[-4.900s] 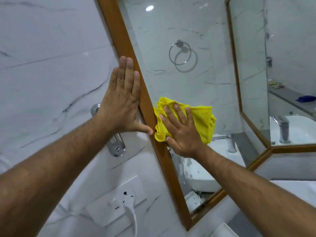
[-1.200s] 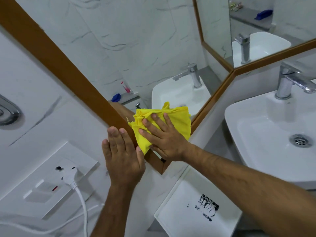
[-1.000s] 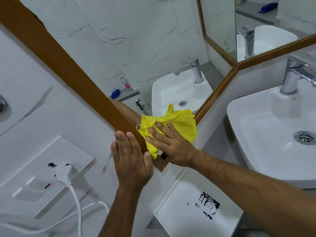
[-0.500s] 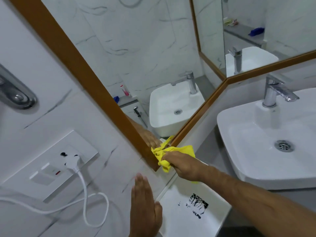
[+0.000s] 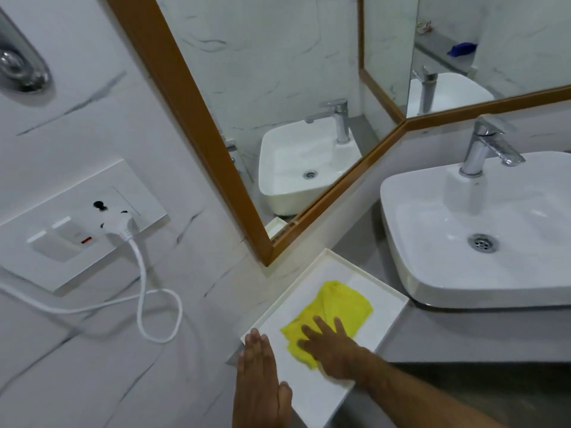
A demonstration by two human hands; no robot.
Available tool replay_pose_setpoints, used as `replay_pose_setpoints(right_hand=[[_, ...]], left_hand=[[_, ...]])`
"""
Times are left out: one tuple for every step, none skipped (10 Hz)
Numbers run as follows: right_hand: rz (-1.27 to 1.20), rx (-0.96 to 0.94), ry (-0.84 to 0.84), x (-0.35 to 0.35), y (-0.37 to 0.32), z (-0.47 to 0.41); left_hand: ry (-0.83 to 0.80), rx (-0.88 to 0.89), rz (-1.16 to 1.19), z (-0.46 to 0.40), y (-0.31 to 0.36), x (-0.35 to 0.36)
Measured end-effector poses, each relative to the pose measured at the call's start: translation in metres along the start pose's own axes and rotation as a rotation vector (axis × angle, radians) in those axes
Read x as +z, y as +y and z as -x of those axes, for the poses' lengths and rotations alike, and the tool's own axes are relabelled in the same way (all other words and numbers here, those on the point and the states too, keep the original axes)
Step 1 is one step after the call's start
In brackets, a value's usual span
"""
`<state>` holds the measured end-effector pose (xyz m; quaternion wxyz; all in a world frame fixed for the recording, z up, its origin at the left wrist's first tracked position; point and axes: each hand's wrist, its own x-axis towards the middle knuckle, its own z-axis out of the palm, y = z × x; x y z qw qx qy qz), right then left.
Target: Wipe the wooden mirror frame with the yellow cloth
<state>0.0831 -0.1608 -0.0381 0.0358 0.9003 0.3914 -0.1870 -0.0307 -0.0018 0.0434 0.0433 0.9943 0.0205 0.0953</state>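
The wooden mirror frame (image 5: 197,118) runs diagonally down to a corner at the centre, then up to the right. The yellow cloth (image 5: 343,304) lies crumpled in a white tray (image 5: 309,282) on the counter below that corner. My right hand (image 5: 330,347) rests flat on the cloth's near end, fingers spread, not clenched. My left hand (image 5: 258,375) is flat with fingers together at the tray's left rim beside the wall, holding nothing. Neither hand touches the frame.
A white sink (image 5: 463,242) with a chrome faucet (image 5: 482,146) stands to the right of the tray. On the marble wall at left are a socket plate (image 5: 77,230) with a white plug (image 5: 119,223), a looping cable (image 5: 142,288) and a chrome fitting (image 5: 18,69).
My right hand has come off the frame's lower corner and brought the cloth down into the tray. My left hand has dropped down the wall to the tray's edge.
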Motion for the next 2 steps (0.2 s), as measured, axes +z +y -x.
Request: replay_pose_setpoints(right_hand=[[-0.079, 0.076, 0.002, 0.004, -0.006, -0.004], [-0.265, -0.058, -0.054, -0.014, 0.010, -0.009]], left_hand=[[-0.033, 0.022, -0.102, 0.009, -0.012, 0.012], [-0.138, 0.004, -0.154, 0.007, -0.014, 0.006]])
